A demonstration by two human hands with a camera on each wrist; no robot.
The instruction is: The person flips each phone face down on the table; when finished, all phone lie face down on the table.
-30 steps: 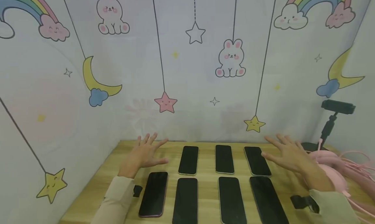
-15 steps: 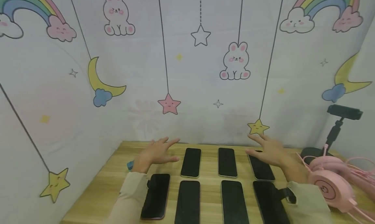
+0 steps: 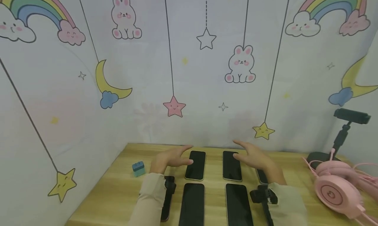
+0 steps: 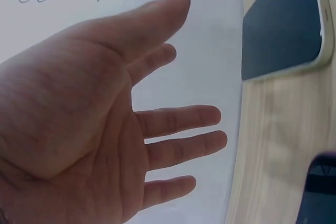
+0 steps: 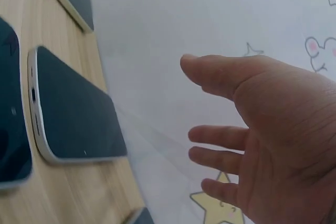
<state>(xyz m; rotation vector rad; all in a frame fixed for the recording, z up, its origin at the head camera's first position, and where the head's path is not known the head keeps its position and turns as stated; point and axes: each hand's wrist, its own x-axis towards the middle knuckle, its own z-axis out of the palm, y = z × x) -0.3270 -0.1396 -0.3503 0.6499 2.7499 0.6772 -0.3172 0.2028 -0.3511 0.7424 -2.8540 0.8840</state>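
Observation:
Several black-screened smartphones lie face up in two rows on the wooden table. My left hand (image 3: 172,157) hovers at the left back phone (image 3: 195,168), palm turned inward, its fingers spread and holding nothing in the left wrist view. Over the back row's right side is my right hand (image 3: 257,159), its thumb tip overlapping the middle back phone (image 3: 231,170). Its fingers are extended with nothing in them, as the right wrist view shows. My right arm partly covers the right back phone (image 3: 261,176). In front lie two larger phones (image 3: 192,203) between the forearms; the outer front ones are mostly hidden.
A small blue and teal block (image 3: 138,168) sits at the table's left. Pink headphones (image 3: 336,190) with cables lie at the right, beside a black stand (image 3: 341,137). A white printed backdrop (image 3: 206,75) rises behind the table's rear edge.
Both hands have moved inward toward each other, over the phones. The blue block has come out from behind the left arm. The head view has shifted slightly.

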